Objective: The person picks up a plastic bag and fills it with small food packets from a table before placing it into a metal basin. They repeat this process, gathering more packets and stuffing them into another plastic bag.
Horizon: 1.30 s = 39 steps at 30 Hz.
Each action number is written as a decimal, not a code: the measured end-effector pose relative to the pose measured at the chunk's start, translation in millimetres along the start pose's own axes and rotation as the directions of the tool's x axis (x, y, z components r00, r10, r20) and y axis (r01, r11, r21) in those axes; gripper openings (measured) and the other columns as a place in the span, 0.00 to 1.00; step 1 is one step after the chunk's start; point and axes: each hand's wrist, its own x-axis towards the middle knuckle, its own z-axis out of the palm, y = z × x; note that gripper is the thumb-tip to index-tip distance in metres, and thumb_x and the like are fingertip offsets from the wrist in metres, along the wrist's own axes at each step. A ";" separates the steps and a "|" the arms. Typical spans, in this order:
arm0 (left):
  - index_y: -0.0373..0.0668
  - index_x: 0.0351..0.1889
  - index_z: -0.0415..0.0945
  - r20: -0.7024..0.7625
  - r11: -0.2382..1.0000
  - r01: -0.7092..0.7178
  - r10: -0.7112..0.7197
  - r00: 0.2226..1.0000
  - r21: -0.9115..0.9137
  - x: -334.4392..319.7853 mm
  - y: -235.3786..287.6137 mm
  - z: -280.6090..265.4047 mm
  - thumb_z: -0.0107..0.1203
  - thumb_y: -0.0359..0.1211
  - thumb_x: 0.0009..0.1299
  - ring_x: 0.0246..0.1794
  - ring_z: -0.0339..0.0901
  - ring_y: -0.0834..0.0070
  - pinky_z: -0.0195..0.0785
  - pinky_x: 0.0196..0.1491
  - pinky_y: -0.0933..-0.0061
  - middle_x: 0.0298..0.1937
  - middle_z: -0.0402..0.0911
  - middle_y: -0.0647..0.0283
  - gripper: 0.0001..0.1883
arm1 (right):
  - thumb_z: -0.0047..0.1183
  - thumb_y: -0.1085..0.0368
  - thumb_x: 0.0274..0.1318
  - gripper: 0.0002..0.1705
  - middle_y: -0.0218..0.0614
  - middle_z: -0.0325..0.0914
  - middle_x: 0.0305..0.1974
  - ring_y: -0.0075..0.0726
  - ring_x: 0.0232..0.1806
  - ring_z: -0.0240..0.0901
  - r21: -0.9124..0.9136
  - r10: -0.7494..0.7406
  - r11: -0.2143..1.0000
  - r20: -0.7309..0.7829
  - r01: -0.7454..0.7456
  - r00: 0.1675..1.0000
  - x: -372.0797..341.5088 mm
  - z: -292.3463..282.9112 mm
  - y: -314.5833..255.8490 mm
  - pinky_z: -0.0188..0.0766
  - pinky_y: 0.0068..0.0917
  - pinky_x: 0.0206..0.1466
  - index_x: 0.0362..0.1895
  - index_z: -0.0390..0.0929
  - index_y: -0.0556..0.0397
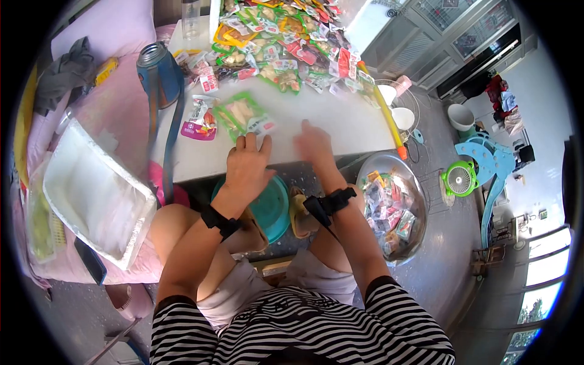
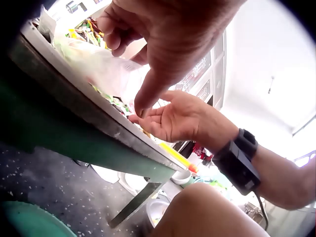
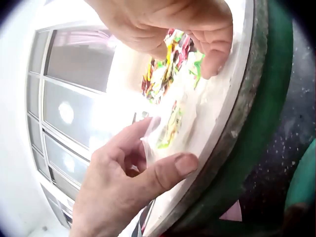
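Multicoloured plastic-packet heap (image 1: pixel 283 52) seemed done, green-edged clear pouch (image 1: pixel 239 114) unfinished. Left hand (image 1: pixel 245 167) was at it, fingers half-bent, grip unclear; right hand (image 1: pixel 314 146) hung loose-fingered, empty.

Seen from the middle of the head view, the heap of snack packets (image 1: pixel 283 45) at twelve o'clock mixes green, yellow, red and white. At eleven, a clear packet (image 1: pixel 239 113) has bright green edging and cream contents; at ten, a pouch (image 1: pixel 199 121) shows white, red and magenta, and a flask (image 1: pixel 170 80) is blue. The worktop (image 1: pixel 350 125) is white, the tube (image 1: pixel 382 109) at two yellow with an orange end, the fan (image 1: pixel 460 178) at three lime green, the shirt (image 1: pixel 304 331) at six black-and-white striped.
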 end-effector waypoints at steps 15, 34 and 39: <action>0.33 0.43 0.74 -0.197 0.942 -0.316 0.333 0.922 0.116 -1.7 12.1 8.4 0.55 0.27 0.48 0.35 0.71 0.64 0.69 0.31 0.67 0.34 0.69 0.59 0.21 | 0.55 0.55 0.56 0.18 0.40 0.80 0.30 0.28 0.24 0.76 0.367 0.237 0.863 0.311 -0.346 0.920 -83.2 -13.7 -17.7 0.71 0.21 0.23 0.37 0.75 0.59; 0.35 0.43 0.75 -0.226 0.864 -0.496 0.468 0.855 -0.087 -1.8 21.3 6.5 0.57 0.26 0.60 0.32 0.71 0.62 0.68 0.29 0.64 0.31 0.69 0.59 0.12 | 0.51 0.62 0.60 0.12 0.29 0.79 0.28 0.18 0.23 0.73 0.049 -0.322 0.918 -0.489 0.395 0.810 -115.7 -333.0 1.9 0.72 0.15 0.25 0.40 0.80 0.58; 0.34 0.42 0.76 -0.203 0.872 -0.483 0.461 0.864 -0.078 -1.0 23.3 11.8 0.56 0.25 0.61 0.32 0.72 0.61 0.68 0.30 0.63 0.31 0.70 0.58 0.12 | 0.50 0.62 0.60 0.13 0.33 0.78 0.28 0.28 0.26 0.76 0.244 -0.088 0.902 -0.704 0.356 0.705 -138.0 -432.9 107.6 0.75 0.22 0.28 0.44 0.77 0.57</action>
